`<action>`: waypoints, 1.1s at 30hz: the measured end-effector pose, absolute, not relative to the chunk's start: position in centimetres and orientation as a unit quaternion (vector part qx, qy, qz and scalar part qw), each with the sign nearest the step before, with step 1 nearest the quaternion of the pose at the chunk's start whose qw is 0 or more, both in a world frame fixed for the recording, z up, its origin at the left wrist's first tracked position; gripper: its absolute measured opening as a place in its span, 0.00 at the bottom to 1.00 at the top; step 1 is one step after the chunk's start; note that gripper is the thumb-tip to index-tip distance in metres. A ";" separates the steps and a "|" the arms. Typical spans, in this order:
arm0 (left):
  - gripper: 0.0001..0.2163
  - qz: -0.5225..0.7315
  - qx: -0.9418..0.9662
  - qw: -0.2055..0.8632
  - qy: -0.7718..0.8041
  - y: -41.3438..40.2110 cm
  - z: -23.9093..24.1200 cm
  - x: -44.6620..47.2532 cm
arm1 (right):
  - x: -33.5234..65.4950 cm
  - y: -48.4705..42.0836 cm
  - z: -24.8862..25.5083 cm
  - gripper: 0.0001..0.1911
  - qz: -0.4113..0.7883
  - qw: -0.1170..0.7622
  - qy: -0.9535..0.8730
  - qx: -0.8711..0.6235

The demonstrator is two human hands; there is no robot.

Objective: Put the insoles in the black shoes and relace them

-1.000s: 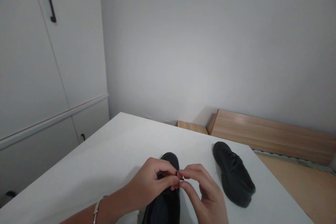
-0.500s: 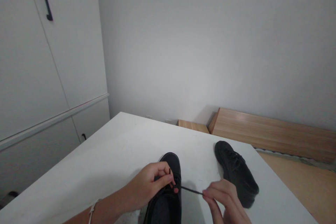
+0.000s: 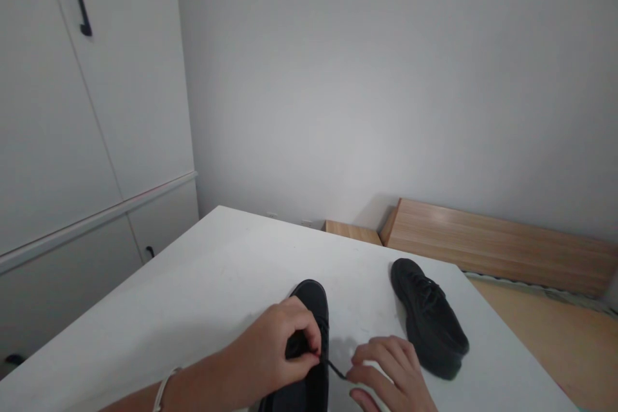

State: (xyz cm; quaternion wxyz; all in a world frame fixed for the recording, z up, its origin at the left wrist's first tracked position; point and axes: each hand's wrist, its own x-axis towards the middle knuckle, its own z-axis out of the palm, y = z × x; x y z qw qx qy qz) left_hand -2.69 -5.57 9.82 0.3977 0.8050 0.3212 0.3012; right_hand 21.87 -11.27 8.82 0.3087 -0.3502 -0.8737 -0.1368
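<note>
A black shoe (image 3: 313, 299) lies on the white table (image 3: 203, 283) right in front of me, toe pointing away. My left hand (image 3: 277, 351) rests over its lacing, fingers pinched shut on the black shoelace (image 3: 335, 370). My right hand (image 3: 389, 376) sits just right of the shoe, low near the table, its fingers curled and pinching the lace's other end. The short stretch of lace runs between both hands. A thin bracelet (image 3: 163, 389) circles my left wrist. A second black shoe (image 3: 429, 318) lies apart to the right, laces tied.
White cupboard doors with a black handle (image 3: 77, 0) stand at the left. A grey wall rises behind the table. Wooden boards (image 3: 492, 248) lie on the floor at the back right, beyond the table's right edge.
My right hand, which had pulled the lace out to the right, has dropped lower and come back toward the shoe. My left hand has closed down tighter over the lacing.
</note>
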 end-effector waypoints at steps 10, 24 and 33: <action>0.11 0.401 0.885 -0.006 0.236 -7.0 8.7 -0.9 | 16.0 -9.5 8.1 0.11 0.262 0.409 -0.714 -0.504; 0.14 0.443 0.867 -0.046 0.224 -6.8 6.9 -0.4 | 17.3 -7.7 9.3 0.07 0.414 0.374 -0.678 -0.479; 0.15 0.439 0.874 -0.073 0.197 -6.9 7.3 -0.8 | 17.5 -6.8 9.6 0.08 0.482 0.334 -0.664 -0.463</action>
